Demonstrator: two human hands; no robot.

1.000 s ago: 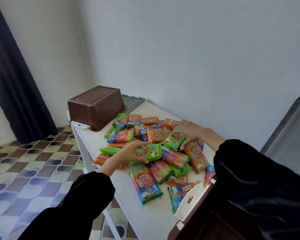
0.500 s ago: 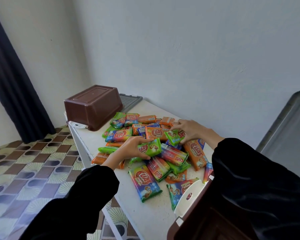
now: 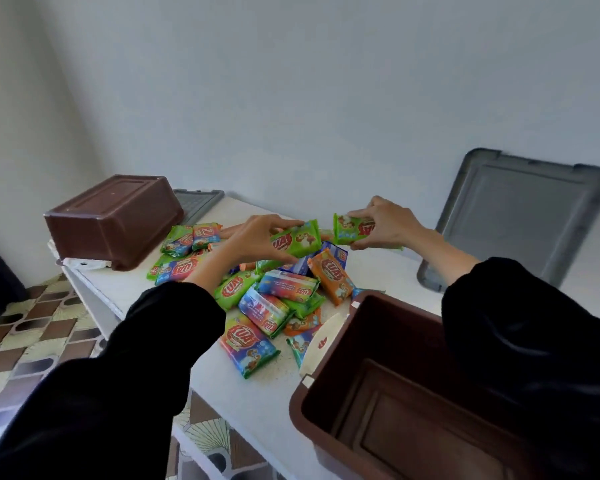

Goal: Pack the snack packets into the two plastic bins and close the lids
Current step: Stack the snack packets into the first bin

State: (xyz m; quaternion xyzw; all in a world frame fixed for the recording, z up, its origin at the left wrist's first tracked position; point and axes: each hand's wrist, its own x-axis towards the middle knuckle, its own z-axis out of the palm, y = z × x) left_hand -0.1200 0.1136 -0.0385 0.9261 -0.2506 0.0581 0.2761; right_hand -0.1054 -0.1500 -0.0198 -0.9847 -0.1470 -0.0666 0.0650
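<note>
Lifted since before, the left hand (image 3: 257, 242) pinches one green plastic snack packet (image 3: 298, 239) and the right hand (image 3: 385, 225) pinches a second green packet (image 3: 352, 232), both above the white table's (image 3: 257, 403) far edge.

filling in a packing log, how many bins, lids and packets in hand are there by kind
Brown rectangular plastic bins: 2, upturned bin and open bin
Grey flat plastic lids: 2, far lid and leaning lid
Green foil snack packets held: 2, one in the left grip, one in the right grip
Total: 6
The loose packet heap overlaps too much to count.
</note>
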